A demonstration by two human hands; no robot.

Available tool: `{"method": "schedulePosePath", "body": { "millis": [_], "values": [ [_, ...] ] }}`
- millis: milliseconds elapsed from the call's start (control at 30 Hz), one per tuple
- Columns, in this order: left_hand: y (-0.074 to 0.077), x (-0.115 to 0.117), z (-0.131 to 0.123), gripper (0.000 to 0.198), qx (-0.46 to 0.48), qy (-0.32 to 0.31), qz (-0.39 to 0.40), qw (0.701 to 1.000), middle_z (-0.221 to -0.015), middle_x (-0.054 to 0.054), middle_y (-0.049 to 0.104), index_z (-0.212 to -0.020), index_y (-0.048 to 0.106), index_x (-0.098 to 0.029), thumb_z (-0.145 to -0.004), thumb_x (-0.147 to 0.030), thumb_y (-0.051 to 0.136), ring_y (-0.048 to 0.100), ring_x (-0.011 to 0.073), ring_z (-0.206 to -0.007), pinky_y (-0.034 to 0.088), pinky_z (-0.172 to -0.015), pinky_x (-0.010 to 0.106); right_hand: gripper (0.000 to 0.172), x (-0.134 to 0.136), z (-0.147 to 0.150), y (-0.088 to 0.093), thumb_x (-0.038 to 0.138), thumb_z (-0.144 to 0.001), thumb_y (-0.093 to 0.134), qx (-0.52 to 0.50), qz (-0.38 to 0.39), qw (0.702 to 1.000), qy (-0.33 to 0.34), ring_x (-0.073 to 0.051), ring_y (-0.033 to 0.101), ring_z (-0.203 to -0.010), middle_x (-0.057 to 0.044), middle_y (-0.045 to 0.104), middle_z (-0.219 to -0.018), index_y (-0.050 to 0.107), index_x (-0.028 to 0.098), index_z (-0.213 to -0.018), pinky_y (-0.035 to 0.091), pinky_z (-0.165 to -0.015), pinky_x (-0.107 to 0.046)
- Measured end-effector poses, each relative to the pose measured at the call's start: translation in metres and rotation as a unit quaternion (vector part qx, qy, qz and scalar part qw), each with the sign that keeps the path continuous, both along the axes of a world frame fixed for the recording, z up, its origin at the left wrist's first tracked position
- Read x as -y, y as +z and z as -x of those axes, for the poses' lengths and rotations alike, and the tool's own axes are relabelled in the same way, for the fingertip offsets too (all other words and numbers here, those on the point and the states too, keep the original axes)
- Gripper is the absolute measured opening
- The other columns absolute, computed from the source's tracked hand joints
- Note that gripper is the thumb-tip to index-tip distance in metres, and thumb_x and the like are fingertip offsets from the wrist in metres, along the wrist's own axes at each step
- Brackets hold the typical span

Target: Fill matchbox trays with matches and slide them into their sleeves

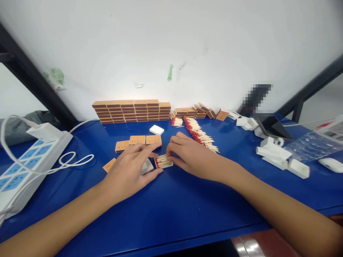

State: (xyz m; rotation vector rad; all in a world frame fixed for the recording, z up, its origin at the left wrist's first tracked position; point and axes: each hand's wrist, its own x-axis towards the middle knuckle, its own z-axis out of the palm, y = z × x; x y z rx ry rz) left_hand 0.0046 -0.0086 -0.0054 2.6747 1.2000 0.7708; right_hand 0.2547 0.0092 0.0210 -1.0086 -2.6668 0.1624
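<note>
A white matchbox tray filled with red-tipped matches lies on the blue table in front of me. Fingers bent, my right hand closes at the tray's right end; its fingertips partly cover that end. My left hand arches over the left side with thumb and fingers spread, the thumb near the tray's front edge. Beneath its palm shows a pale grey-white box piece, mostly covered. Orange matchboxes lie just behind the left hand, and one orange box pokes out at its left.
Stacked matchboxes line the wall. Loose matches spread behind my right hand, beside a smaller match pile. A white tray sits mid-table. Right: white trays, a phone, a mouse. Left: a power strip with cables.
</note>
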Motion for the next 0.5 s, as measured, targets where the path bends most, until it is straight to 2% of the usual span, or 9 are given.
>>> {"method": "schedulePosePath", "body": {
  "millis": [167, 300, 400, 500],
  "values": [
    [-0.001, 0.0, -0.001, 0.064, 0.001, -0.001, -0.005, 1.0, -0.119, 0.005, 0.079, -0.153, 0.049, -0.026, -0.096, -0.038, 0.076, 0.069, 0.0294, -0.116, 0.057, -0.1, 0.049, 0.015, 0.007, 0.004, 0.003, 0.018, -0.107, 0.053, -0.017, 0.009, 1.0, 0.006, -0.026, 0.056, -0.1, -0.01, 0.065, -0.101, 0.065, 0.019, -0.098, 0.049, -0.094, -0.043],
    [0.0, 0.001, -0.002, 0.065, 0.005, -0.002, -0.004, 1.0, -0.119, 0.004, 0.08, -0.153, 0.049, -0.026, -0.096, -0.038, 0.077, 0.069, 0.029, -0.118, 0.056, -0.102, 0.049, 0.01, 0.007, 0.005, 0.004, 0.017, -0.104, 0.059, -0.043, 0.035, 0.998, 0.006, -0.025, 0.057, -0.1, -0.009, 0.066, -0.101, 0.067, 0.02, -0.098, 0.05, -0.089, -0.039],
    [0.001, 0.001, -0.002, 0.066, 0.006, 0.001, 0.007, 1.0, -0.121, 0.003, 0.08, -0.154, 0.047, -0.027, -0.096, -0.038, 0.077, 0.067, 0.0295, -0.121, 0.056, -0.104, 0.049, 0.008, -0.013, -0.006, 0.001, 0.021, -0.102, 0.062, -0.083, 0.038, 0.996, -0.019, -0.024, 0.058, -0.099, -0.007, 0.068, -0.098, 0.067, 0.021, -0.096, 0.049, -0.087, -0.037],
    [0.0, 0.002, -0.001, 0.063, 0.009, 0.003, 0.019, 1.0, -0.121, 0.004, 0.079, -0.152, 0.049, -0.029, -0.096, -0.037, 0.076, 0.067, 0.0295, -0.12, 0.056, -0.103, 0.049, 0.009, -0.049, -0.025, -0.007, 0.023, -0.102, 0.061, -0.094, -0.041, 0.989, -0.108, -0.027, 0.059, -0.101, -0.008, 0.07, -0.098, 0.07, 0.021, -0.098, 0.048, -0.094, -0.045]
  ]
}}
